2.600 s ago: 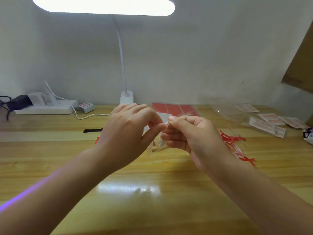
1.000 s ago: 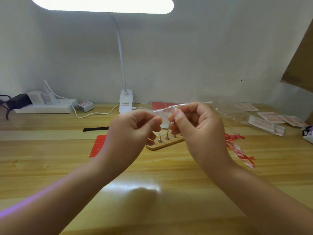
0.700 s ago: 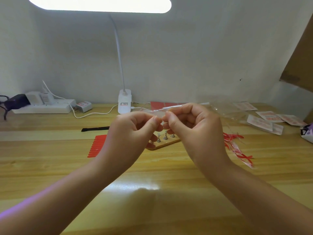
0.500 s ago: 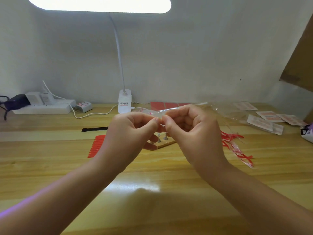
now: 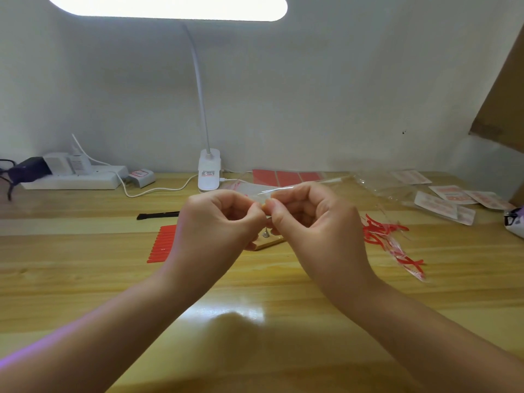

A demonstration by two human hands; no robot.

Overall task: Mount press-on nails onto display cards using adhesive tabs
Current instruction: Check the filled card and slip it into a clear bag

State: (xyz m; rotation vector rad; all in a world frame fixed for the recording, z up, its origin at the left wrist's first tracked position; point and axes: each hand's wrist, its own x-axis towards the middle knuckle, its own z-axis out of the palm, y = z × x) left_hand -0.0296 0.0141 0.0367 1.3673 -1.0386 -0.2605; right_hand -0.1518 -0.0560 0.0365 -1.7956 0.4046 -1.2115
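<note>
My left hand [image 5: 218,222] and my right hand [image 5: 317,225] are raised above the desk, thumbs and forefingers meeting. Together they pinch a thin clear plastic sleeve [image 5: 283,189] seen nearly edge-on; what it holds is hidden. Behind the hands, a wooden nail stand [image 5: 269,241] with small metal pegs lies on the desk, mostly covered. A red sheet of strip tabs [image 5: 161,246] lies to the left. A red adhesive sheet [image 5: 286,177] lies at the back.
A desk lamp base [image 5: 209,171] stands at the back wall, a power strip [image 5: 73,180] to its left. A black tool [image 5: 157,215] lies left of the hands. Red-and-clear scraps [image 5: 394,245] and several printed cards [image 5: 445,205] lie on the right.
The hands rose from low over the desk, uncovering the wooden stand. Over the last second the two pinches closed together on the clear sleeve, and the hands dropped slightly over the stand.
</note>
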